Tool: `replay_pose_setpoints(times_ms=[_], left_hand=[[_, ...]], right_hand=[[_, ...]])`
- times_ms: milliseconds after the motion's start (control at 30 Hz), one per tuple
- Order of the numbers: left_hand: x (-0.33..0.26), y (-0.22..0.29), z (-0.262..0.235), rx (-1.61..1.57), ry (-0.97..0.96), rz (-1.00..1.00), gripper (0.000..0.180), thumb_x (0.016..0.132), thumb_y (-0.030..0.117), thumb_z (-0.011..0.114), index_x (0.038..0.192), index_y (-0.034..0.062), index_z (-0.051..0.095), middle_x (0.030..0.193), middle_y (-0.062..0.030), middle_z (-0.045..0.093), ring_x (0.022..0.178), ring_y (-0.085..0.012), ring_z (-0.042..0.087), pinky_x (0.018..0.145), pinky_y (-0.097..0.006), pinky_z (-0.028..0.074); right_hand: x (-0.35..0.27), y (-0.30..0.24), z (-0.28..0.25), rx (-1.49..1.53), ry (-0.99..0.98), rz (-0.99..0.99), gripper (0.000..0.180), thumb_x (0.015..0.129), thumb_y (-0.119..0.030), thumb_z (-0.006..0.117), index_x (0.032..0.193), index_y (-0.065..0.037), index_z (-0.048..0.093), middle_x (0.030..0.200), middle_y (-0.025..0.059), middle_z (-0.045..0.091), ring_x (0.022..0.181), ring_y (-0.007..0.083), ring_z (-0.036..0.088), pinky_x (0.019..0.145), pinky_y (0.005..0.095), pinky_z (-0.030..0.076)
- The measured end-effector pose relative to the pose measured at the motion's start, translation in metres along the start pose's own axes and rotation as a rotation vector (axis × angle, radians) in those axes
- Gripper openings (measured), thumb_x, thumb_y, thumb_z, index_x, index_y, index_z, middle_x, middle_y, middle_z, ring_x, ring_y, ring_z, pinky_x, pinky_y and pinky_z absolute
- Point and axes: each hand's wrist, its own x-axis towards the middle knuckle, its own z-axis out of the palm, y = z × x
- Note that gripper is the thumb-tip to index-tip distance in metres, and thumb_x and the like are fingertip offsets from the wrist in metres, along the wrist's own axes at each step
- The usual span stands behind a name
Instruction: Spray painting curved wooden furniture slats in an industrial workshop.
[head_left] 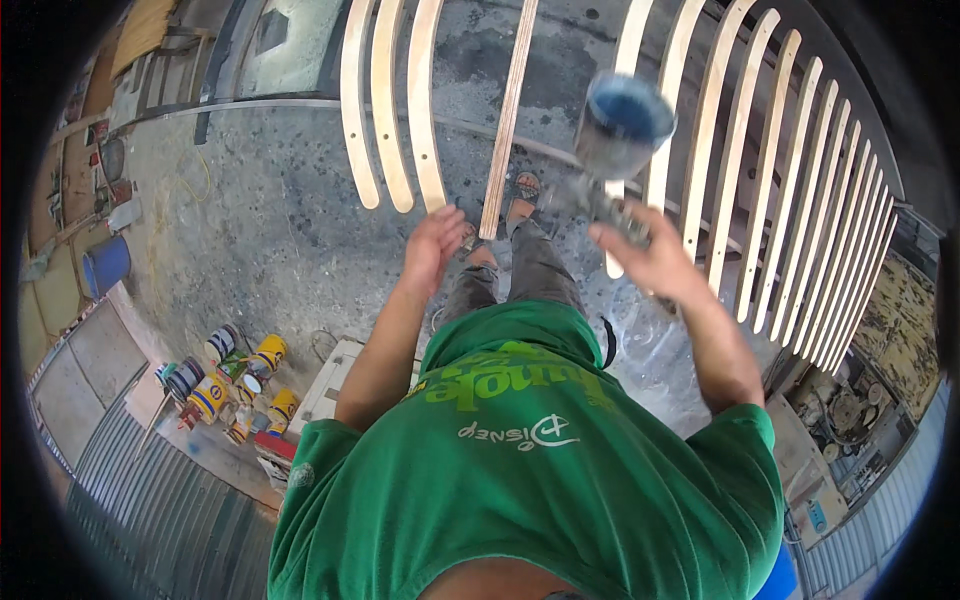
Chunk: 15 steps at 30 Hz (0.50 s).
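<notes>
My right hand (pixel 650 250) is wrapped round the handle of a spray gun (pixel 600 205). The gun is smeared by motion, and its round cup (pixel 625 115), blue on top, is raised in front of the slats on the right. My left hand (pixel 433 250) is loosely curled with nothing visible in it. Its fingertips overlap the lower end of a pale curved wooden slat (pixel 424 110); whether they touch it I cannot tell. Between my hands, a wooden slat with a brown layered edge (pixel 508 120) stands edge-on, its near end by my left hand.
Two more curved slats (pixel 390 110) hang at the left, and a long row of pale slats (pixel 765 180) fans out to the right. Paint cans (pixel 208 396) cluster on the floor at lower left, near a blue bucket (pixel 106 265). Machinery parts (pixel 850 415) lie at far right.
</notes>
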Motion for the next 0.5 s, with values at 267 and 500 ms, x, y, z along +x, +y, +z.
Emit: replay_pose_setpoints(times_ms=[267, 500], left_hand=[[0.055, 0.071, 0.092, 0.573, -0.073, 0.011, 0.072, 0.087, 0.031, 0.067, 0.144, 0.004, 0.032, 0.11, -0.0129, 0.063, 0.101, -0.0216, 0.06, 0.084, -0.031, 0.049], [0.115, 0.036, 0.088, 1.135, 0.048, 0.327, 0.049, 0.091, 0.025, 0.065, 0.132, 0.0081, 0.042, 0.107, -0.0109, 0.065, 0.084, -0.022, 0.066, 0.067, -0.037, 0.054]], right_hand=[[-0.047, 0.033, 0.099, 0.063, 0.159, -0.273, 0.027, 0.085, -0.017, 0.071, 0.096, 0.006, 0.063, 0.091, 0.0231, 0.064, 0.085, 0.0355, 0.065, 0.071, 0.0409, 0.049], [-0.035, 0.063, 0.103, 0.116, 0.126, 0.068, 0.047, 0.082, -0.027, 0.078, 0.115, 0.004, 0.062, 0.113, 0.0232, 0.062, 0.106, 0.0316, 0.061, 0.093, 0.0368, 0.047]])
